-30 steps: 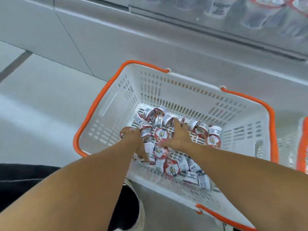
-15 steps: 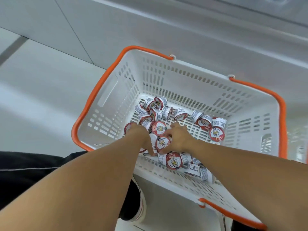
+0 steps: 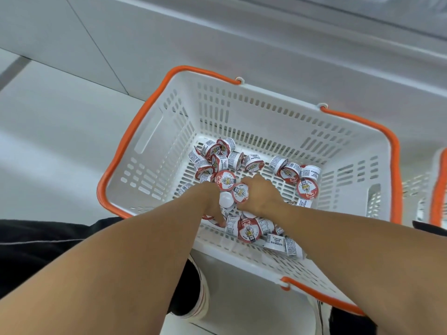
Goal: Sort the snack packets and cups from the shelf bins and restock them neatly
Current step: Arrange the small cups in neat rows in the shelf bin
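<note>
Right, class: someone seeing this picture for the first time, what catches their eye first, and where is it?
The white basket with bright orange handles fills the middle of the view, standing on a pale floor. On its bottom lies a jumble of small red-and-white cups, some upright, some tipped over. Both bare hands reach in from below, the left hand and right hand meeting over the cups at the centre.

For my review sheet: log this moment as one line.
stage: gathering cups | left hand: among cups | right hand: on cups | container: white basket | shelf: not restocked
</note>
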`<state>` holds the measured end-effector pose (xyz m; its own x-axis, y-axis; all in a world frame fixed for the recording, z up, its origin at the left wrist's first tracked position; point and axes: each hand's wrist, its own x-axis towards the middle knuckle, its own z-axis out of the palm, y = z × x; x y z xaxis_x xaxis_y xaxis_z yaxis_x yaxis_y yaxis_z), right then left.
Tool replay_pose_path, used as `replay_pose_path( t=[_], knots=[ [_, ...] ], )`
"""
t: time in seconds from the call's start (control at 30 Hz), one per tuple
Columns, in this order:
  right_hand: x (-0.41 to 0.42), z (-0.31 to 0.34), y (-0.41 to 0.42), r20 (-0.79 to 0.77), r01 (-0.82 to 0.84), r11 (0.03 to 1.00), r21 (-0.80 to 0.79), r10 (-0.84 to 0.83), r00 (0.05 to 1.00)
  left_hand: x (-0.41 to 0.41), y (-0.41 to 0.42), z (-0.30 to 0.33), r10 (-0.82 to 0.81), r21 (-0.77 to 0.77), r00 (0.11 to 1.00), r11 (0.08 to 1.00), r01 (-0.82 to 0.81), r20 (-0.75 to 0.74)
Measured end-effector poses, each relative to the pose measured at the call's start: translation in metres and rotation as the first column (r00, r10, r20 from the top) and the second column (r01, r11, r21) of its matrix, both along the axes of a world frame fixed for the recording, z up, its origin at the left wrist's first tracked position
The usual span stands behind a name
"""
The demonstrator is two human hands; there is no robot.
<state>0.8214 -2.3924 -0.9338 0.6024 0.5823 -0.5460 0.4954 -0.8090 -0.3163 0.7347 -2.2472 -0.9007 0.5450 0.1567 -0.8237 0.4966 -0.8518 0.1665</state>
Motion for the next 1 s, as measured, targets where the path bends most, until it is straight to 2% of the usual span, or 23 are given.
replay_pose_path(
  t=[0.07,0.13,0.2,0.27,0.33,0.4,0.47,0.5,0.57,0.63,0.7,0.73,0.83,0.93,1.0],
  knots=[
    [0.006,-0.003,-0.004,-0.075,0.191,0.977,0.09,-0.185,0.98,0.0,0.001,-0.002,-0.07,-0.043,0.997,0.997,0.071,0.018],
    [0.018,-0.003,-0.008,-0.22,0.425,0.886,0.184,-0.385,0.897,-0.002,0.002,-0.003,-0.068,-0.058,0.997,0.996,0.07,0.035],
    [0.03,0.008,-0.012,-0.39,0.567,0.812,0.141,-0.481,0.785,0.0,0.005,0.0,0.0,-0.072,0.997,0.997,0.005,0.075],
    [0.042,0.02,-0.015,-0.522,0.607,0.793,0.048,-0.498,0.692,0.003,0.011,0.005,0.158,-0.114,0.98,0.983,-0.144,0.124],
    [0.052,0.037,-0.015,-0.58,0.553,0.833,0.007,-0.447,0.681,0.005,0.016,0.02,0.441,-0.2,0.888,0.889,-0.412,0.131],
    [0.059,0.068,-0.012,-0.616,0.459,0.889,0.004,-0.359,0.701,0.004,0.023,0.042,0.654,-0.293,0.749,0.741,-0.604,0.108],
    [0.062,0.111,-0.005,-0.641,0.306,0.952,0.009,-0.229,0.733,0.003,0.029,0.076,0.759,-0.388,0.651,0.607,-0.694,0.023],
    [0.062,0.135,-0.001,-0.64,0.214,0.977,0.009,-0.159,0.751,0.003,0.034,0.096,0.773,-0.424,0.634,0.573,-0.702,-0.005],
    [0.062,0.188,0.008,-0.594,0.035,0.999,-0.002,-0.03,0.804,0.005,0.044,0.142,0.771,-0.471,0.636,0.562,-0.68,0.001],
    [0.057,0.247,0.014,-0.513,-0.143,0.989,-0.021,0.112,0.851,0.008,0.052,0.198,0.734,-0.488,0.677,0.61,-0.624,0.053],
    [0.05,0.305,0.013,-0.456,-0.239,0.971,0.013,0.218,0.863,0.011,0.057,0.262,0.688,-0.49,0.71,0.675,-0.552,0.148],
    [0.047,0.332,0.011,-0.443,-0.269,0.961,0.057,0.266,0.856,0.011,0.057,0.294,0.686,-0.504,0.7,0.685,-0.527,0.2],
    [0.046,0.411,-0.003,-0.387,-0.247,0.933,0.263,0.337,0.859,0.012,0.052,0.381,0.733,-0.589,0.57,0.66,-0.466,0.37],
    [0.069,0.472,-0.015,-0.308,-0.043,0.859,0.51,0.229,0.924,0.025,0.042,0.437,0.755,-0.625,0.412,0.655,-0.425,0.51],
    [0.09,0.491,-0.015,-0.302,0.11,0.783,0.612,0.104,0.948,0.04,0.038,0.452,0.773,-0.645,0.319,0.634,-0.428,0.548]
  ],
)
